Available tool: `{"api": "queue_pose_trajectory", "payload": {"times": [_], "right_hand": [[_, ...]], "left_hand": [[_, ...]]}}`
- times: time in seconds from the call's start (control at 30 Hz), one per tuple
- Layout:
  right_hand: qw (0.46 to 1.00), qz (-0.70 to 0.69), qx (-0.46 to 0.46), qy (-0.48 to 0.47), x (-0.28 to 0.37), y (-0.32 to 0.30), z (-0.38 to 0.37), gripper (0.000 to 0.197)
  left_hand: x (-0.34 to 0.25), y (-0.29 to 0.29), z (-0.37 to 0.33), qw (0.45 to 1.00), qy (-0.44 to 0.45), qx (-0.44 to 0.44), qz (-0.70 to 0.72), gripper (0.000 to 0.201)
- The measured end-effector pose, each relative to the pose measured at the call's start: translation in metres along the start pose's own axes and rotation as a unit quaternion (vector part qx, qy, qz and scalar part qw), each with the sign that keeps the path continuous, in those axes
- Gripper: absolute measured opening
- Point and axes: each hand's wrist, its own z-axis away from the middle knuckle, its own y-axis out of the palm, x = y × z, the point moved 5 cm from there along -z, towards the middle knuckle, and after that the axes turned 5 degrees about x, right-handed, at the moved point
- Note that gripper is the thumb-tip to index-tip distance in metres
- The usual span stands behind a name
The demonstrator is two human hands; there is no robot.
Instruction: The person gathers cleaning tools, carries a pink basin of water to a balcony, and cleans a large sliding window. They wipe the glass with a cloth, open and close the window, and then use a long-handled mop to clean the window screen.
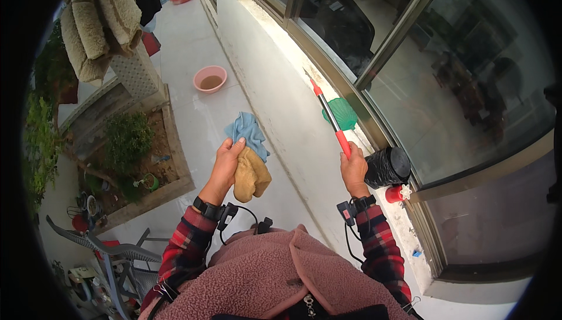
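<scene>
Blue cloth (pixel 247 129), tan cloth (pixel 252 176): pinching both in left hand (pixel 225 165), likely freeing right hand (pixel 353 170) | clenching rod (pixel 331 112) there by near end, likely for reach

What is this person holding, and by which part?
The left hand grips a crumpled light-blue cloth and a tan cloth by their bunched left sides; the right hand grips a slim red-and-silver rod by its red near end.
</scene>
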Motion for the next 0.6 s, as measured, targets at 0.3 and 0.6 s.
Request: {"api": "queue_pose_trajectory", "payload": {"times": [0.3,0.6], "right_hand": [[0.997,0.069,-0.003,-0.018,0.007,0.027,-0.046,0.047],[0.996,0.082,-0.025,-0.012,0.003,0.082,-0.138,0.049]], "left_hand": [[-0.016,-0.019,-0.076,0.996,-0.038,-0.005,0.082,0.018],[-0.052,0.024,-0.221,0.987,-0.036,0.078,0.136,0.031]]}}
